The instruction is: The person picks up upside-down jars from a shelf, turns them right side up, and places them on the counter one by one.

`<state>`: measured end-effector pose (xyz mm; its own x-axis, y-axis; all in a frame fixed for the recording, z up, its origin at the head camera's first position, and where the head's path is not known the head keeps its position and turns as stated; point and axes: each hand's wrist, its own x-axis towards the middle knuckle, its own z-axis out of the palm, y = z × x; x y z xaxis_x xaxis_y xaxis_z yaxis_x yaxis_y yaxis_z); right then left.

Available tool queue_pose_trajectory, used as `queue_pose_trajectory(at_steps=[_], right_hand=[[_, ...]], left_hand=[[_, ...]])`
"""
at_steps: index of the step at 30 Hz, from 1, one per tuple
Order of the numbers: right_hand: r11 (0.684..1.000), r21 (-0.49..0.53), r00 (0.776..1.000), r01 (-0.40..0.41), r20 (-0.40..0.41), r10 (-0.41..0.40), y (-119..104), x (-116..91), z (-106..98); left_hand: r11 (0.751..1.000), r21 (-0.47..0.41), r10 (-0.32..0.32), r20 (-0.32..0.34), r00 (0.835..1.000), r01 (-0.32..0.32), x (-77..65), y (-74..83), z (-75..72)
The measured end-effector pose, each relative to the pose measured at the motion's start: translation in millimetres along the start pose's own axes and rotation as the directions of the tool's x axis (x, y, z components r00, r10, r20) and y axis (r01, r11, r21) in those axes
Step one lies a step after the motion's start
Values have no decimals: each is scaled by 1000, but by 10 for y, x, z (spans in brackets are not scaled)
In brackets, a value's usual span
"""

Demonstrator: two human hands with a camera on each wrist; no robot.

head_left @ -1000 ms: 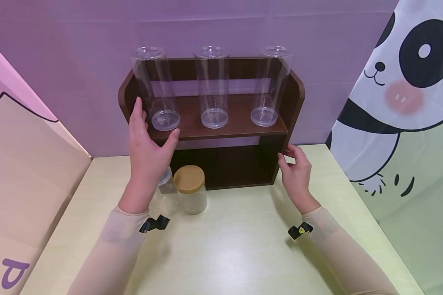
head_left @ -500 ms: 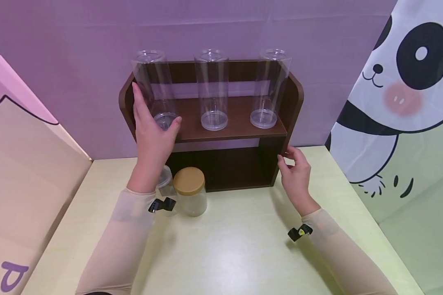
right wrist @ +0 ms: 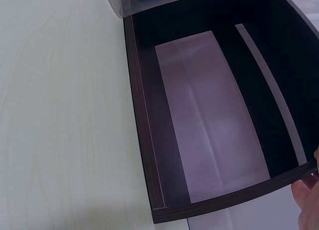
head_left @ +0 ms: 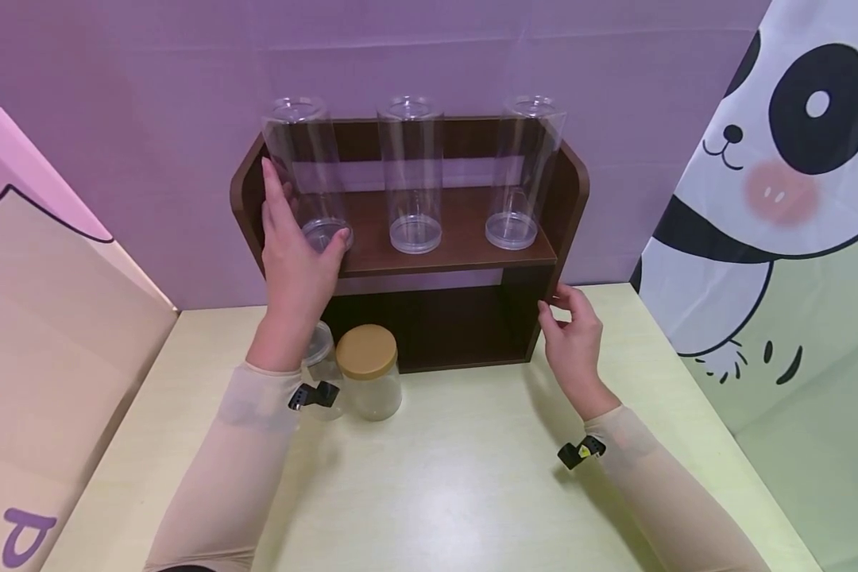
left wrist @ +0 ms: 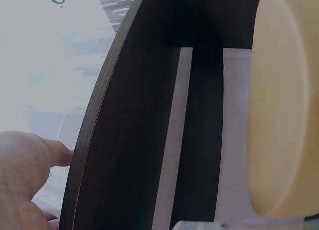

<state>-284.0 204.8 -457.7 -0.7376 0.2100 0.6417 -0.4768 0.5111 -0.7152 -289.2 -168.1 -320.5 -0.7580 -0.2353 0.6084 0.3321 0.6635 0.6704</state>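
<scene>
A dark brown two-tier shelf [head_left: 457,258] stands against the back, with three tall clear plastic jars on its upper board. My left hand [head_left: 293,262] holds the left jar [head_left: 314,159] low down, fingers along its left side and thumb in front of its base. In the left wrist view the thumb [left wrist: 60,152] shows beside the shelf's edge. The middle jar [head_left: 413,175] and right jar [head_left: 525,175] stand upright, untouched. My right hand [head_left: 575,342] pinches the shelf's right side panel; part of that hand [right wrist: 306,192] shows at the panel in the right wrist view.
A clear jar with a tan lid [head_left: 367,352] stands before the shelf's lower left. Next to it a second clear-lidded jar [head_left: 320,345] is partly hidden by my left wrist. A purple cloth [head_left: 150,159] hangs behind; a panda-print panel [head_left: 772,199] borders the right.
My left hand first moved up and a little right around the left jar. That jar has since shifted slightly to the right. The right hand stays on the shelf's side.
</scene>
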Motion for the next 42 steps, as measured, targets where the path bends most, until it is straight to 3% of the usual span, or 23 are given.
queue_pose_trajectory(at_steps=[6,10,19,24,30,42], right_hand=[[1000,-4,1000,-1,6,1,-5,4,2],[1000,-8,1000,1,8,-1,-8,9,1],[1000,-16,1000,-6,14,6,5,0,0],[1000,-7,1000,2,9,-2,0,-12,-8],[1000,-7,1000,0,10,0,7,-18,-7],[1000,-12,1000,-7,19,7,-1,-17,-17]], left_hand=[[999,-24,47,-14,999,-47,-39,0,-17],[994,-88,69,-6,998,-70,-90,23,-60],[966,-253,82,91,992,-57,-288,57,-185],[949,-305,127,116,985,-86,-406,76,-217],[907,-398,219,163,962,-139,-532,77,-239],[864,-499,240,300,923,-62,-798,105,-199]])
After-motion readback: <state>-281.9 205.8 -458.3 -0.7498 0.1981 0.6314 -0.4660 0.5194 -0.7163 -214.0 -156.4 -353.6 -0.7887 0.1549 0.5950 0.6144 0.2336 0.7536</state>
